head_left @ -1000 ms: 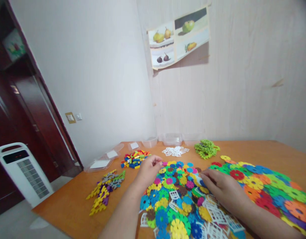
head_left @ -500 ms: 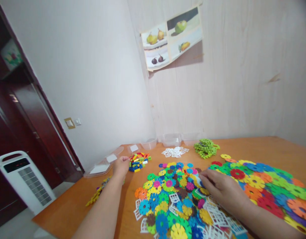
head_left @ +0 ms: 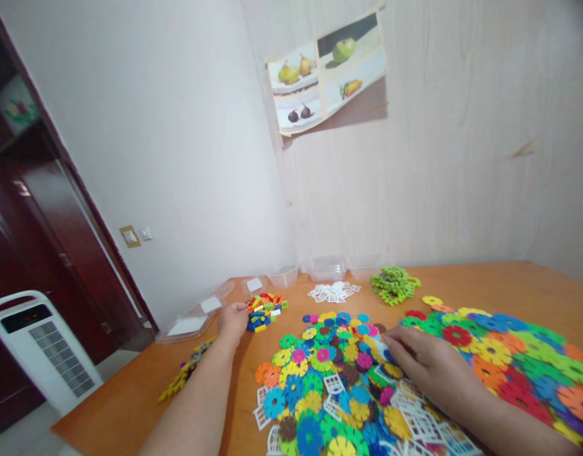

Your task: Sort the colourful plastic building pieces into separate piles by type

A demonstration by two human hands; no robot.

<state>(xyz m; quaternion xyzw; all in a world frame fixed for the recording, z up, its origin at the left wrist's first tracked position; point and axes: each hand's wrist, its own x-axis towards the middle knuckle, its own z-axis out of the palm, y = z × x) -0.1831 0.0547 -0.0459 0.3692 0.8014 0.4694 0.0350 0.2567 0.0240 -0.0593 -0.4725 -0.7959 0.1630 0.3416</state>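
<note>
Overall, set against a pale wood-grain wall panel [head_left: 438, 164] and a plain whitish wall [head_left: 177, 139], with an orange-brown wooden table [head_left: 120, 399] below, cropped at the bottom. At far left, a glossy dark-red wooden door [head_left: 30, 240] and a white upright appliance with a grey grille [head_left: 44, 348], partly cut off. On the panel, a crooked paper print of painted fruit [head_left: 326, 73]. Across the tabletop, a broad heap of multicoloured flower-shaped plastic discs [head_left: 323, 356], cut off below; to its right, larger multicoloured flower-shaped discs [head_left: 500, 351], partly behind the right forearm. Right hand [head_left: 421, 354] over the heap's right side, fingers curled, fingertips partly hidden; impossible to tell any hold. Left hand [head_left: 233, 322] nearly closed beside a small pile of red, yellow and blue plastic bricks [head_left: 266, 310], fingertips hard to make out; grip likewise uncertain. Behind the left forearm, half-hidden yellow and grey plastic pieces [head_left: 170, 385]. On clear plastic lids, white rectangular labels [head_left: 210, 304], too small for reading.
</note>
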